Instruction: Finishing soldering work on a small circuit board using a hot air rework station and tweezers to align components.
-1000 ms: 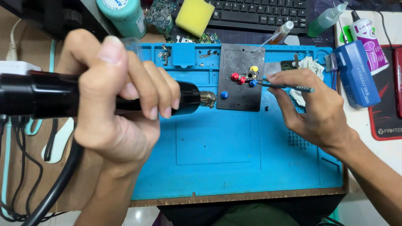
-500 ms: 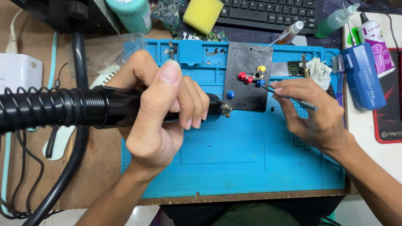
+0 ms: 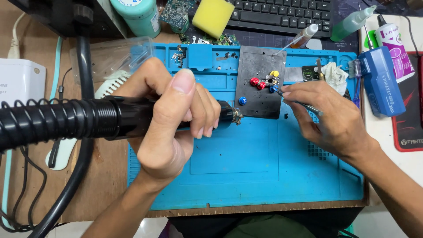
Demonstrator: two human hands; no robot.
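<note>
The left hand (image 3: 176,119) is wrapped around the black handle of a hot-air tool (image 3: 132,117), fingers closed over the barrel and thumb laid along the top. That grip seems to keep the metal nozzle level and aimed toward the dark holder plate (image 3: 260,83) in the upper middle of the frame. The tool's ribbed black hose (image 3: 39,123) runs off the left edge, so its weight hangs away from the work.

The right hand (image 3: 335,119) pinches a pair of thin tweezers (image 3: 304,105) between thumb and fingers, its heel resting on the blue work mat (image 3: 246,176), probably to steady the tips. Those tips reach a very small circuit board (image 3: 269,82) on the plate, hemmed in by red, yellow and blue round pegs (image 3: 254,81) that appear to pin it in place. The nozzle stops just short of the plate's left edge, not touching it.

Across the top of the table lie a yellow sponge (image 3: 213,16), a black keyboard (image 3: 282,13), a teal can (image 3: 136,15) and a green squeeze bottle (image 3: 352,24). A blue box (image 3: 381,81) sits at the right, beside the working hand.
</note>
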